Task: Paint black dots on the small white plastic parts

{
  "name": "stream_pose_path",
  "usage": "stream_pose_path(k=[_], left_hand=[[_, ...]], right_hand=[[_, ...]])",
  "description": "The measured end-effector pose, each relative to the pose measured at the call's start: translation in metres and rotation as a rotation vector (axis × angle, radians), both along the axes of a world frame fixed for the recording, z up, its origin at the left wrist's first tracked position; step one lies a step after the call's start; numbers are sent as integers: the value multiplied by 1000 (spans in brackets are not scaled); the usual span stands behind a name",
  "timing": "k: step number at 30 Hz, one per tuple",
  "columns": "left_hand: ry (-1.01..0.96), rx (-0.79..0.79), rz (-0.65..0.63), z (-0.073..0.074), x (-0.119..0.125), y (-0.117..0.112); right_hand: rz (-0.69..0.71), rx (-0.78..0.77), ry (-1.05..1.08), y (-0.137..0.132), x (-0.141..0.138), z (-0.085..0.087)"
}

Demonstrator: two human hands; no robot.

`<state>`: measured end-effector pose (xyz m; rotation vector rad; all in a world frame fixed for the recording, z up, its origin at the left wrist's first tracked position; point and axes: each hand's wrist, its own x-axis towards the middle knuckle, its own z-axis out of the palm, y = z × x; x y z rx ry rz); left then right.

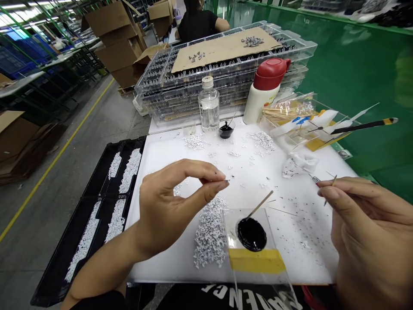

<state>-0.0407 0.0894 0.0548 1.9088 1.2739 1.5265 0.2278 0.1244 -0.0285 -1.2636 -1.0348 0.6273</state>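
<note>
Thumb and forefinger of my left hand (180, 202) pinch a tiny part (227, 181), mostly hidden by the fingertips, above the white tabletop. My right hand (364, 224) is closed on a thin pointed stick (334, 183); a fine metal tip (315, 179) also sticks out from these fingers. Between the hands lies a clear plate (271, 224) with a round pool of black paint (252, 234) and a wooden stick (260, 204) resting in it. Left of the plate is a heap of small white parts (209, 237), beneath my left hand.
Behind stand a water bottle (209, 107), a small cup of black liquid (225, 130), a red-topped flask (265, 92) and stacked clear trays (155, 97). A box of sticks and brushes (300, 129) is at right. Black trays (87, 215) flank the table's left. Another person (201, 23) sits beyond.
</note>
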Motion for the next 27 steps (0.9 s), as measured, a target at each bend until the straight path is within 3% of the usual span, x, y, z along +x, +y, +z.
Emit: stream_pose_path(k=[13,27], left_hand=[[0,103,-52,0,1,-1],[-18,95,-86,-1,4,-2]], right_hand=[[45,-33,21,-2,2,-3],[67,-46,2,-1,3,-6]])
